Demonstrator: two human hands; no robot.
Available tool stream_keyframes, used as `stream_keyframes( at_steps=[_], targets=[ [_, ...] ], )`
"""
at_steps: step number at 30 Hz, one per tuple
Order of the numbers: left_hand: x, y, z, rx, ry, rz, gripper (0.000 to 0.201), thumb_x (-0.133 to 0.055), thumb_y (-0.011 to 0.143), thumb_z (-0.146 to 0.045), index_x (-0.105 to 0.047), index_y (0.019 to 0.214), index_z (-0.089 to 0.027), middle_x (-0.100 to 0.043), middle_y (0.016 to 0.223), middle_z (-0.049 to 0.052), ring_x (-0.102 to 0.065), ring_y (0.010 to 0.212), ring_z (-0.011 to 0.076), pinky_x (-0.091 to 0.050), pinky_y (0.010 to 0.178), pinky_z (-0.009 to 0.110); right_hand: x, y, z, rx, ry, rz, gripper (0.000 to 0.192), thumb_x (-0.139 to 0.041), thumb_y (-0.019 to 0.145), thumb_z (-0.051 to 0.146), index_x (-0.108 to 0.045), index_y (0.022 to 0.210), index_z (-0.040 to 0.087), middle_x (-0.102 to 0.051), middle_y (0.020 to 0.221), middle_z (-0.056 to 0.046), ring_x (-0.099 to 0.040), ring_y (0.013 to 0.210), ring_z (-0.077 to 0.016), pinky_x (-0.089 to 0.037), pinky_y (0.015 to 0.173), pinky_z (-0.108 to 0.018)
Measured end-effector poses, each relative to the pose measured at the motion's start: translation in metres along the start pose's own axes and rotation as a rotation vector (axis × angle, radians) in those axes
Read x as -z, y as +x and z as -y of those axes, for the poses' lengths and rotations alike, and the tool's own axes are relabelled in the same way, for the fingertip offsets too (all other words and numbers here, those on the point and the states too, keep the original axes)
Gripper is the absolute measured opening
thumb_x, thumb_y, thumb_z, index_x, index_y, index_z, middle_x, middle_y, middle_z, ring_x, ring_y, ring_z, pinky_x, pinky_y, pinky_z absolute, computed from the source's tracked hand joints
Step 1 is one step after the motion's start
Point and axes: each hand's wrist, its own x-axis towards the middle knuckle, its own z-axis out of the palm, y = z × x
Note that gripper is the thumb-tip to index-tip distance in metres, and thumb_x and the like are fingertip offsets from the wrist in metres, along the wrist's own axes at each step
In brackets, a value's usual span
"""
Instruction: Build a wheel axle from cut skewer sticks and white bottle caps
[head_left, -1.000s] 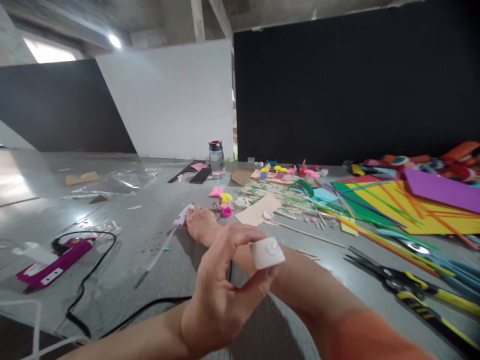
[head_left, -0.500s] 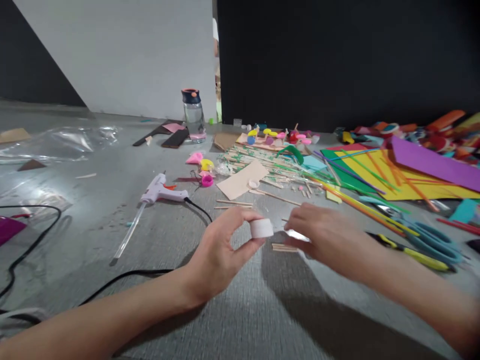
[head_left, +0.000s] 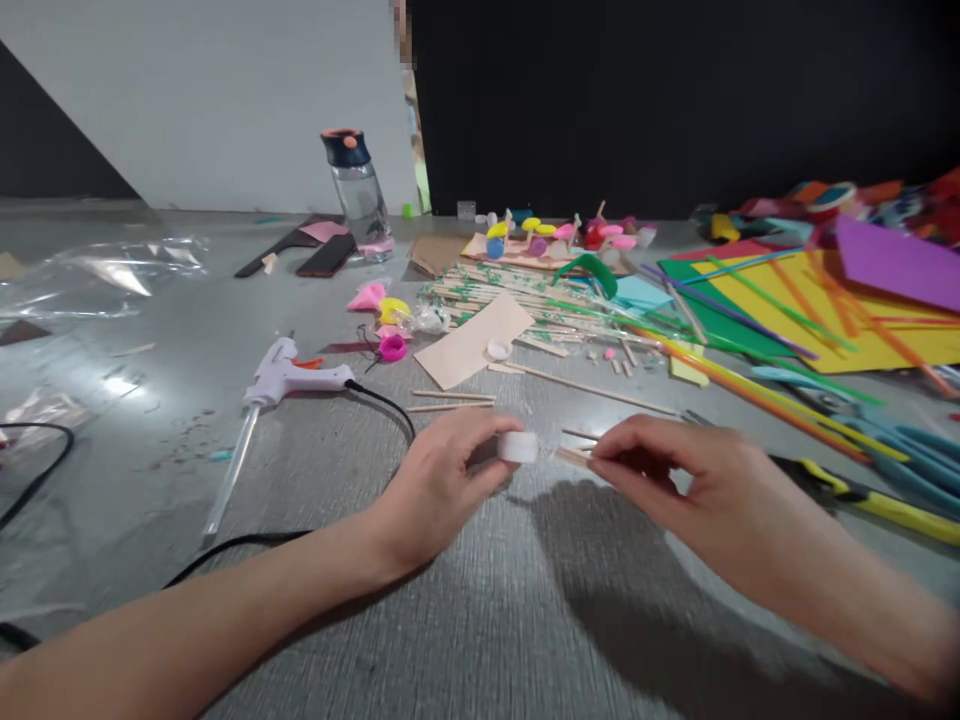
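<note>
In the head view, my left hand (head_left: 442, 475) grips a white bottle cap (head_left: 517, 447) between thumb and fingers, just above the table. To its right, my right hand (head_left: 675, 465) is closed in a pinch at the ends of some short wooden sticks (head_left: 574, 457); its fingers partly cover them. A thin stick (head_left: 579, 434) shows just behind those fingertips. Two more short sticks (head_left: 454, 400) lie beyond my left hand. Farther off, a second white cap (head_left: 498, 349) rests on a beige strip (head_left: 472, 340).
At left lies a white glue gun (head_left: 289, 375) with a black cord. Blue scissors (head_left: 900, 455) and a yellow-black cutter (head_left: 892, 510) are at right. Behind are wrapped sticks (head_left: 517, 300), coloured sheets (head_left: 885, 330) and a water bottle (head_left: 360, 200).
My right hand has lowered and now pinches at the short sticks on the table. The left hand still holds the cap. The whole view has shifted slightly.
</note>
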Motion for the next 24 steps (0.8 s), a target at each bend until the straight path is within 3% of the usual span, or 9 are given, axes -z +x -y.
stream_keyframes(
  at_steps=[6,24],
  targets=[
    [0.001,-0.002,0.0,-0.033,-0.057,-0.035,0.025,-0.07,0.088,-0.014,-0.069,0.111,-0.022,-0.076,0.109,0.003,-0.069,0.104,0.0187,-0.052,0.096,0.034,0.003,0.002,0.013,-0.143,0.295,0.028,0.02,-0.061,0.094,0.037,-0.068,0.08,0.025,-0.056,0.061,0.004,-0.047,0.053,-0.0111,-0.036,0.044,-0.021],
    [0.003,-0.007,-0.001,-0.131,0.038,0.042,0.032,-0.065,0.089,-0.006,-0.065,0.117,-0.022,-0.074,0.114,0.0,-0.065,0.109,0.0156,-0.049,0.099,0.032,0.0,-0.001,0.014,-0.209,0.297,0.05,0.024,-0.067,0.093,0.047,-0.068,0.082,0.025,-0.062,0.068,0.003,-0.051,0.058,-0.0113,-0.04,0.047,-0.019]
  ],
)
